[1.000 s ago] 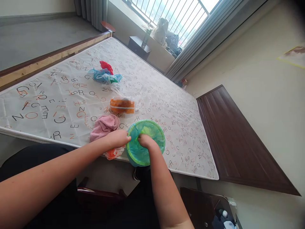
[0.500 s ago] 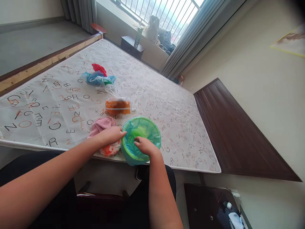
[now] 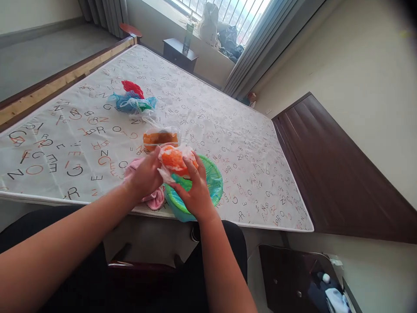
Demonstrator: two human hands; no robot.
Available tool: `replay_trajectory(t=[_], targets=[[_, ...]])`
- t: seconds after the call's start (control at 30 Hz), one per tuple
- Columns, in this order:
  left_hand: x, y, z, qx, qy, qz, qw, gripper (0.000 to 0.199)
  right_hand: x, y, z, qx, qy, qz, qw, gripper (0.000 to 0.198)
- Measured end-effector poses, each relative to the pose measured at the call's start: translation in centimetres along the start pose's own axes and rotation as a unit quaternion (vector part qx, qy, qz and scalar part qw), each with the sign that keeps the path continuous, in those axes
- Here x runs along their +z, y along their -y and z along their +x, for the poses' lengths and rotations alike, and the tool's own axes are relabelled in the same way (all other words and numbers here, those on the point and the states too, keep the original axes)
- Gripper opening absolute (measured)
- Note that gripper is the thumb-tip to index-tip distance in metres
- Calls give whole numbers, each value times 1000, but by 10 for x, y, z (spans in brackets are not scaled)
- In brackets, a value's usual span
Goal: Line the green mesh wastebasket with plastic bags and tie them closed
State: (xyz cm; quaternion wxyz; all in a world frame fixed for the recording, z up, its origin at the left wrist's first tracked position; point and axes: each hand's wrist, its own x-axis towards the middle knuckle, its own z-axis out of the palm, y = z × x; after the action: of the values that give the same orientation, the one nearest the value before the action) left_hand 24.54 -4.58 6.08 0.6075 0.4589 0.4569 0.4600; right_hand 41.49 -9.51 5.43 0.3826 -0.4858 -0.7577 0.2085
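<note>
Between my two hands is a crumpled orange and white plastic bag (image 3: 174, 159), raised over the green basket. My left hand (image 3: 148, 174) grips its left side. My right hand (image 3: 195, 184) holds the right side, thumb below and fingers on top. Under them the green basket (image 3: 213, 191), lined with a bluish-green plastic bag, stands at the mattress edge, partly hidden by my right hand. A pink cloth (image 3: 154, 199) lies left of the basket, partly behind my left wrist. Just beyond my hands rests an orange package (image 3: 159, 138) in clear plastic.
Blue, red and green plastic bags (image 3: 132, 101) lie farther back on the letter-printed mattress (image 3: 254, 174). A dark headboard (image 3: 339, 182) borders the right side. A nightstand (image 3: 179, 53) with a bottle stands near the window. At lower right is a dark cabinet (image 3: 286, 278) with items on it.
The orange and white bag has been picked up from beside the basket and now sits in both hands above it. My left hand has left the basket's rim; my right hand has left its inside.
</note>
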Motion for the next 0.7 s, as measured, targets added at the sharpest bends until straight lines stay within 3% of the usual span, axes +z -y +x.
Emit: replay_trajectory(t=[0.1, 0.17, 0.27, 0.37, 0.47, 0.57, 0.63, 0.7], targets=[[12, 15, -12, -6, 85, 63, 994, 73, -8, -15, -2, 34, -110, -50, 992, 34], [7, 24, -12, 49, 111, 147, 982, 68, -24, -28, -1, 62, -123, -64, 988, 23], [-9, 36, -2, 133, 22, 247, 960, 61, -40, -48, -2, 109, -40, -78, 990, 27], [-24, 49, 13, 81, -75, 318, 941, 66, -33, -66, -8, 181, 46, -115, 976, 52], [-33, 59, 23, -18, -56, 378, 924, 79, -13, -78, -14, 205, 125, -137, 961, 64], [-38, 61, 26, -32, 2, 399, 917, 67, -7, -81, -14, 185, 227, -125, 948, 50], [-40, 59, 25, -5, 26, 413, 910, 51, -16, -81, -11, 180, 204, -116, 955, 35], [-44, 57, 26, 9, 29, 421, 906, 45, -32, -86, -7, 183, 101, -107, 972, 33]])
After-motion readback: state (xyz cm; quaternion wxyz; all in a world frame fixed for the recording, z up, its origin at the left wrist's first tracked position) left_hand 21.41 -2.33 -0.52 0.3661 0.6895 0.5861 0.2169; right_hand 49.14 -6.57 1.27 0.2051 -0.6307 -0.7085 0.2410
